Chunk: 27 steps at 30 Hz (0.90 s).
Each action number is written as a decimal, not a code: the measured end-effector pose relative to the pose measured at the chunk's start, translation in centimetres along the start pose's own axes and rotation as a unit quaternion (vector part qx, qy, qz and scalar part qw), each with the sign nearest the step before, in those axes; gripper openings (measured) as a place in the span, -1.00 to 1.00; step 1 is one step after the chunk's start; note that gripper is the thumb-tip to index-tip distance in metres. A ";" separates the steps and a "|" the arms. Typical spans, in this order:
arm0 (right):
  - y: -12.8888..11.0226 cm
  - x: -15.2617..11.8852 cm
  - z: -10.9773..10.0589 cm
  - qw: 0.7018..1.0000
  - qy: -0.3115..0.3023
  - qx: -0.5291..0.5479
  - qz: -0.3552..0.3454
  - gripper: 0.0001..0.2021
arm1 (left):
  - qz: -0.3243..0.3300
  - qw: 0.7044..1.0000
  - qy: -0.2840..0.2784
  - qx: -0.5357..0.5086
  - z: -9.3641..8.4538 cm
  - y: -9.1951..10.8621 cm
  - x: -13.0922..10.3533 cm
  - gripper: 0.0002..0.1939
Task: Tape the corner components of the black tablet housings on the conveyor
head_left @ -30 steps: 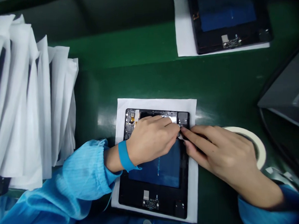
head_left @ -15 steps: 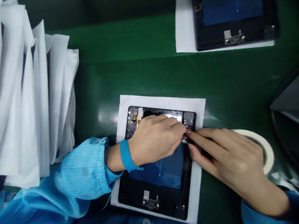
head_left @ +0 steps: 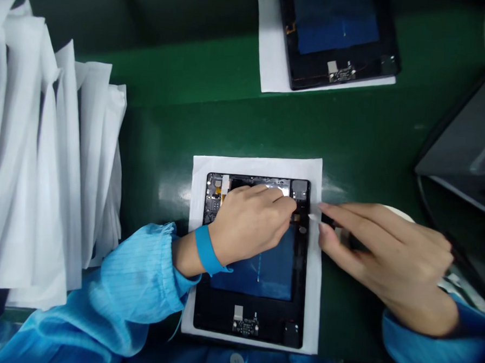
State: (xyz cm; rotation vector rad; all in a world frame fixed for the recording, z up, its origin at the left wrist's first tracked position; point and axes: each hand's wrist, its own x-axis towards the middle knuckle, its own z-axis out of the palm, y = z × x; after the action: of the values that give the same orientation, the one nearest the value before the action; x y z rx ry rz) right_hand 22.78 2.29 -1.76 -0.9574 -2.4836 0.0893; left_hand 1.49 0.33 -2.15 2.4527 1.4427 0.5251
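An opened tablet (head_left: 213, 315) lies on a white sleeve (head_left: 313, 293), its inner boards and dark blue panel exposed. My left hand (head_left: 254, 223), with a blue band at the wrist, rests over its upper part. Those fingers are curled closed near the upper right corner, and their tips and anything in them are hidden. Just off the tablet's right edge, my right hand (head_left: 389, 254) pinches a small whitish strip (head_left: 314, 216) between thumb and forefinger. Behind this hand, part of a cream tape roll (head_left: 399, 213) shows.
Many white sleeves (head_left: 55, 193) stand in a row at the left. A second opened tablet (head_left: 313, 74) lies on white material (head_left: 270, 69) at the back. On the right is a dark grey object (head_left: 468, 144) with a cable. The table (head_left: 213, 126) is green.
My right hand has drawn away from the tablet to the right, with the small whitish strip in its pinch. The left hand stays almost in place. The view has shifted slightly.
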 end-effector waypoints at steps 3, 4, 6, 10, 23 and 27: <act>-0.1 0.6 0.3 0.995 0.002 -0.100 -0.013 -0.78 | 0.003 1.000 0.007 0.000 0.0 0.0 0.0 -0.80; -0.1 0.7 0.5 0.994 -0.001 -0.111 -0.019 -0.79 | 0.004 1.000 0.011 -0.001 0.0 -0.1 0.0 -0.80; -0.2 1.0 0.9 0.992 -0.004 -0.121 -0.023 -0.82 | 0.003 1.000 0.016 -0.004 0.0 -0.1 0.0 -0.80; -0.4 1.1 1.1 0.991 -0.005 -0.130 -0.025 -0.84 | 0.003 1.000 0.022 -0.007 0.1 0.0 0.1 -0.80; -0.5 1.4 1.2 0.989 0.009 -0.144 -0.030 -0.87 | 0.001 1.000 0.020 0.000 0.1 0.0 0.1 -0.79; -0.6 1.4 1.2 0.990 0.001 -0.141 -0.030 -0.86 | 0.001 1.000 0.019 0.000 0.0 0.0 0.1 -0.78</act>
State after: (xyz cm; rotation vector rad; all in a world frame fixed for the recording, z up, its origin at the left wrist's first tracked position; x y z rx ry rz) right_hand 20.98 2.87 -2.10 -0.9901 -2.5664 -0.2897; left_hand 1.57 0.43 -2.16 2.4569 1.4552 0.5758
